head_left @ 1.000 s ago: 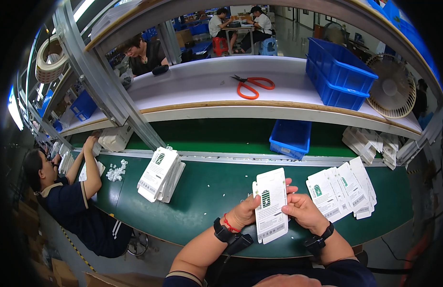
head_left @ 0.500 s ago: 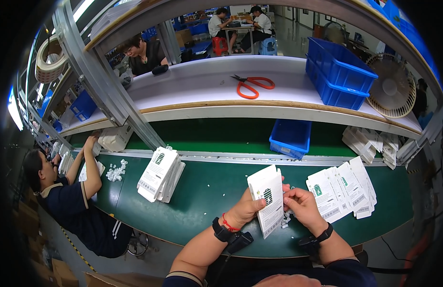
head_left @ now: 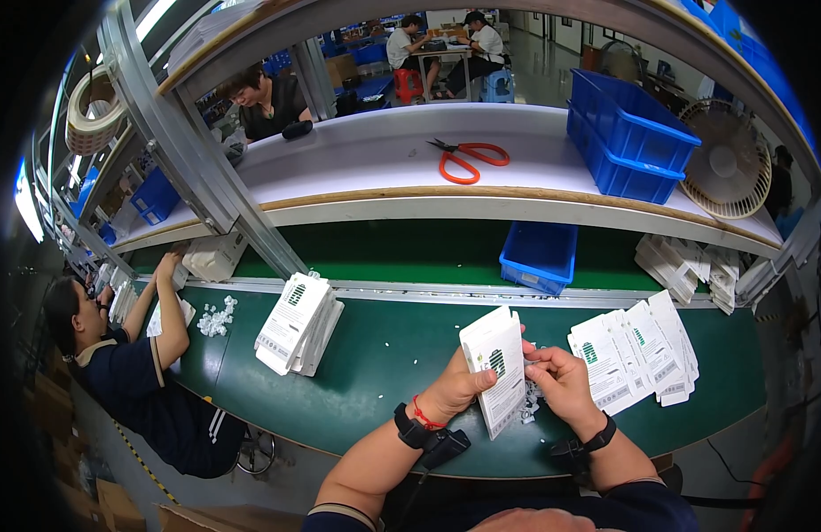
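Note:
My left hand (head_left: 455, 388) is wrapped round a flat white box (head_left: 494, 368) with green print, its thumb across the front. The box stands tilted above the green table. At its right edge my right hand (head_left: 559, 379) has thumb and fingertips pinched together; what they hold, if anything, is too small to make out. Small clear plastic pieces (head_left: 529, 411) lie below, partly hidden behind the box. To the right, several flat white boxes (head_left: 614, 362) lie fanned over one another. On the left a stack of similar white boxes (head_left: 295, 321) rests on the table.
A blue bin (head_left: 539, 255) stands at the table's back, under a shelf carrying red-handled scissors (head_left: 463, 161) and stacked blue crates (head_left: 628, 133). White cartons (head_left: 672, 266) lie at the far right. A co-worker (head_left: 131, 381) sits at left by a clear-piece pile (head_left: 217, 317).
My right hand's fingers have shifted slightly beside the box edge, and its wrist has moved a little. The box stays nearly in place in my left hand.

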Demonstrator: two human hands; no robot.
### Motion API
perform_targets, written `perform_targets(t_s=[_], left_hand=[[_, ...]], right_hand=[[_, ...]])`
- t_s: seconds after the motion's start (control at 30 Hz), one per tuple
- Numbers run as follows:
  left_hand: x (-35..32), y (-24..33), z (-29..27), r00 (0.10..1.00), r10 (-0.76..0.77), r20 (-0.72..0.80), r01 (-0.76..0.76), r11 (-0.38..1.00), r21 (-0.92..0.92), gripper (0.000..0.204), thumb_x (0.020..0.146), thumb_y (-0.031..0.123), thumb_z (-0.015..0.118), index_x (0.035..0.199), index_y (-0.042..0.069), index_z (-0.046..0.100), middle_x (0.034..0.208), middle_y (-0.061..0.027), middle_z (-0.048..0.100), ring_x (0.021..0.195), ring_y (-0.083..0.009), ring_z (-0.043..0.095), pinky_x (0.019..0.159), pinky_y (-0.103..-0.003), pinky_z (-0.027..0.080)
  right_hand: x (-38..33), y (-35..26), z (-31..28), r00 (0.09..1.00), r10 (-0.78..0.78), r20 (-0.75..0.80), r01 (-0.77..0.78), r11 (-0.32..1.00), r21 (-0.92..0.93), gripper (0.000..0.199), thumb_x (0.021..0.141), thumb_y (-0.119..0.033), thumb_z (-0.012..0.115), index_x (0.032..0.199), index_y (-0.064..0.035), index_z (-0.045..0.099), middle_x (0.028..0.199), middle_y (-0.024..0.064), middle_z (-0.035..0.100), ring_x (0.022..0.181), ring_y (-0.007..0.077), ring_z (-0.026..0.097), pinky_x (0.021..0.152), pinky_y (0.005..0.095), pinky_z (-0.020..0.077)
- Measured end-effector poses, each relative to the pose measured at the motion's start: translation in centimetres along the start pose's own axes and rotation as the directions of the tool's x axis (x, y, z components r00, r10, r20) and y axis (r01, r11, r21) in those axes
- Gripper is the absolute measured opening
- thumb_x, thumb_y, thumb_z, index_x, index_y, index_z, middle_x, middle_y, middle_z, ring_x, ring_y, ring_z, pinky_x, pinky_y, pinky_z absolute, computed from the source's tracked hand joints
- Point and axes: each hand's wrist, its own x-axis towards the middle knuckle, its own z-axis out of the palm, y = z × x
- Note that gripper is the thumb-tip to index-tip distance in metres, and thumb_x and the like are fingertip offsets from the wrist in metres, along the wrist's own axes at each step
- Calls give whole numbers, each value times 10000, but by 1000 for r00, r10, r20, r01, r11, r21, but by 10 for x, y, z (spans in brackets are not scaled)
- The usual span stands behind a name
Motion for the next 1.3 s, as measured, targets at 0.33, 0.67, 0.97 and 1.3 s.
perform_targets(t_s=[0.33,0.67,0.97,1.3], left_hand=[[-3,1,10,998,-24,54,27,998,-49,974,639,448,811,1355,-14,340,1212,-180,552,1154,-267,530,985,-391,422],[-6,2,17,992,-89,91,98,991,-96,956,665,479,777,1350,-27,343,1204,-201,560,1141,-288,546,977,-396,434],[-6,-11,-1,999,35,-20,-22,889,458,475,973,380,441,1110,-49,594,1021,-138,659,902,-197,630,796,-312,497],[-4,-17,-3,998,45,-42,-7,757,653,470,994,332,403,945,-71,641,786,-129,683,698,-156,638,637,-290,493]], right_hand=[[-5,-2,-5,936,59,348,-14,991,-130,193,821,-154,707,920,6,668,740,8,630,684,50,564,620,204,463],[-10,-11,-4,884,-78,461,127,989,-75,182,879,-162,622,955,-9,684,927,96,691,859,175,649,770,293,494],[-13,-20,-4,971,-5,237,9,1000,-15,251,928,-162,553,1040,45,642,945,98,688,842,126,626,740,265,495],[-11,-17,-4,984,67,167,-70,997,15,294,947,-192,532,1044,62,640,922,92,685,832,116,614,730,247,492]])
